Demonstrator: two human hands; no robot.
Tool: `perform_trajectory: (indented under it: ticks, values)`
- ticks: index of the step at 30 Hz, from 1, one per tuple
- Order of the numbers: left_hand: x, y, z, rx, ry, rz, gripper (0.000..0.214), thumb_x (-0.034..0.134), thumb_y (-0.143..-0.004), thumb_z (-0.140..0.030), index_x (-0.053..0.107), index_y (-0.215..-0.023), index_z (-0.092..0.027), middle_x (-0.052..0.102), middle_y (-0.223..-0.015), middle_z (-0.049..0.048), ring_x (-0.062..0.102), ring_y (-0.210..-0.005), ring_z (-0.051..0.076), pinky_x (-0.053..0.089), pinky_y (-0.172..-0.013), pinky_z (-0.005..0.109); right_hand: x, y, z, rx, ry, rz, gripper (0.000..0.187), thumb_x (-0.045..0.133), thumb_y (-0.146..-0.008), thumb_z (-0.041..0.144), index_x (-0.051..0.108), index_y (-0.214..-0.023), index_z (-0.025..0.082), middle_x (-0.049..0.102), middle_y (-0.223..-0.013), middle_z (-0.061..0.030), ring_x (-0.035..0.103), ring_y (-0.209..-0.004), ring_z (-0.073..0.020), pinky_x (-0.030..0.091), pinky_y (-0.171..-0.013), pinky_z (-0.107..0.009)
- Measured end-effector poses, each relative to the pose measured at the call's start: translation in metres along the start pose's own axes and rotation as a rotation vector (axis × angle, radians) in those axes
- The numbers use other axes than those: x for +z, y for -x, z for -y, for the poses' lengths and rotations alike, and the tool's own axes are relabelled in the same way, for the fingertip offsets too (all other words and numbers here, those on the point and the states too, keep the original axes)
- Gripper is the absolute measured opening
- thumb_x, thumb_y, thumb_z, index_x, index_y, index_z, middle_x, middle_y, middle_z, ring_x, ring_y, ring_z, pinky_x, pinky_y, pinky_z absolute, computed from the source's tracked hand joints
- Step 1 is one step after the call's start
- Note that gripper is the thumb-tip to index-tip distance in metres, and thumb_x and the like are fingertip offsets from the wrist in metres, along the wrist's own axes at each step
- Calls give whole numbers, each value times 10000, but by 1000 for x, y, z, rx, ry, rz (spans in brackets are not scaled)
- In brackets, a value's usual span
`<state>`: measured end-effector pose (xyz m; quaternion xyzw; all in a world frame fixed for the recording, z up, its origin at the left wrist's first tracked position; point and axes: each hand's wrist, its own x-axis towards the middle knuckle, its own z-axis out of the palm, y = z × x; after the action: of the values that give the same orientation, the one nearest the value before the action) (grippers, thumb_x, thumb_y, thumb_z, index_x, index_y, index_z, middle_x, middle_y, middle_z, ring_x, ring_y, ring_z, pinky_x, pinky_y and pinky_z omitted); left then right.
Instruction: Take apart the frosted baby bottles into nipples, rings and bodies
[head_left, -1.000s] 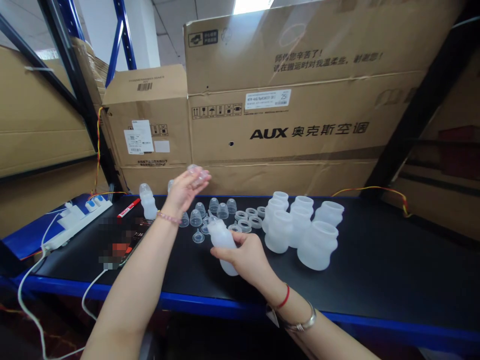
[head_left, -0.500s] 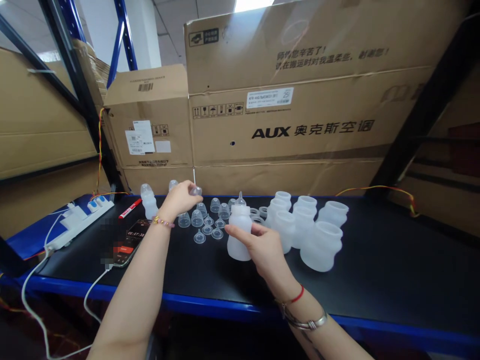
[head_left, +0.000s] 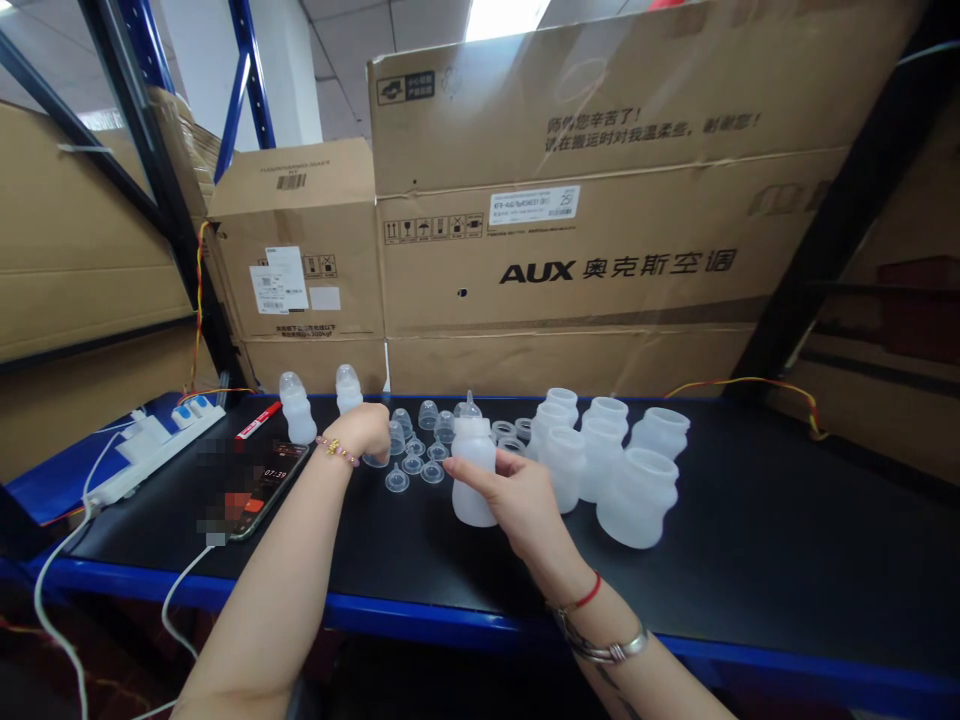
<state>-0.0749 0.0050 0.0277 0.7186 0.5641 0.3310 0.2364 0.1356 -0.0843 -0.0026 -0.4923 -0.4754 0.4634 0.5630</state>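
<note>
Holding the frosted translucent plastic baby bottle [head_left: 474,478] upright on the tabletop, the right hand [head_left: 521,505] gripped it from the right side, with the index finger laid across the front of the bottle's body. A clear teat stood on the bottle's top. The left hand [head_left: 367,432] was positioned to the left of the bottle, its fingers curled downward among the small clear silicone teats [head_left: 412,463]; any contents of those fingers were hidden, so their grip could not be determined.

Round white plastic collars [head_left: 506,430] lay behind the bottle. Wide-necked frosted bottle bodies [head_left: 637,497] were grouped to its right. Two assembled frosted bottles [head_left: 298,408] stood upright at the rear left, beyond the left hand.

A smartphone [head_left: 270,490] showing a running timer lay on the black tabletop [head_left: 735,560] to the left, near a red marker pen [head_left: 257,422] and a white power strip [head_left: 157,455]. Large brown cardboard cartons [head_left: 570,265] stood along the rear edge.
</note>
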Motion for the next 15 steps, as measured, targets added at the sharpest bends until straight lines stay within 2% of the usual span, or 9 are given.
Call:
perform_trajectory:
  ticks: [1, 3, 5, 7, 9, 10, 12, 15]
  values:
    - [2, 1, -5, -96, -150, 52, 367, 802, -356, -14, 499, -469, -186, 658, -686, 84, 658, -877, 347, 476, -788, 417, 0, 0, 0, -2, -2, 1, 425, 854, -481, 443, 764, -734, 113, 697, -667, -66, 571, -580, -181, 423, -504, -295]
    - [4, 5, -16, -159, -271, 62, 355, 768, -375, 18, 499, -484, -186, 671, -720, 121, 663, -900, 395, 473, -809, 465, 0, 0, 1, -2, -1, 1, 419, 849, -481, 440, 762, -729, 114, 697, -660, -66, 571, -574, -183, 423, -497, -296]
    - [4, 9, -26, -128, -304, -24, 283, 756, -447, -9, 558, -559, -177, 686, -769, 146, 659, -926, 404, 467, -835, 482, 1, 1, 1, -8, 8, 4, 401, 843, -488, 438, 757, -714, 118, 694, -652, -62, 569, -573, -182, 423, -500, -297]
    - [4, 11, -37, -62, -300, -119, 160, 722, -597, -95, 639, -714, -167, 702, -870, 155, 651, -977, 367, 457, -881, 467, 2, 2, 2, -22, 19, 7, 390, 834, -498, 441, 754, -709, 123, 692, -652, -60, 571, -580, -185, 425, -512, -301]
    - [5, 13, -48, 36, -159, -128, 152, 643, -747, -185, 685, -892, -164, 709, -977, 138, 649, -987, 300, 460, -898, 424, 3, 2, 3, -33, 20, 12, 382, 827, -509, 439, 753, -712, 124, 692, -662, -61, 574, -591, -188, 426, -526, -304]
    - [6, 14, -53, 82, -21, -78, 195, 611, -796, -224, 694, -963, -167, 710, -1021, 124, 650, -976, 266, 470, -883, 395, 4, 2, 3, -35, 17, 14, 377, 826, -511, 433, 753, -714, 123, 691, -664, -61, 573, -594, -187, 424, -530, -304]
    - [11, 15, -61, 119, 308, 105, 261, 587, -843, -279, 703, -1055, -180, 709, -1094, 105, 647, -989, 221, 486, -853, 346, 4, 2, 3, -28, 13, 21, 364, 828, -511, 414, 754, -718, 123, 688, -665, -56, 565, -594, -181, 416, -537, -301]
    - [20, 18, -66, 102, 648, 367, 319, 650, -827, -307, 703, -1116, -183, 697, -1171, 113, 640, -1050, 206, 478, -889, 329, 3, 2, 3, -12, 22, 40, 366, 831, -514, 398, 759, -748, 126, 661, -635, -30, 531, -574, -157, 390, -536, -288]
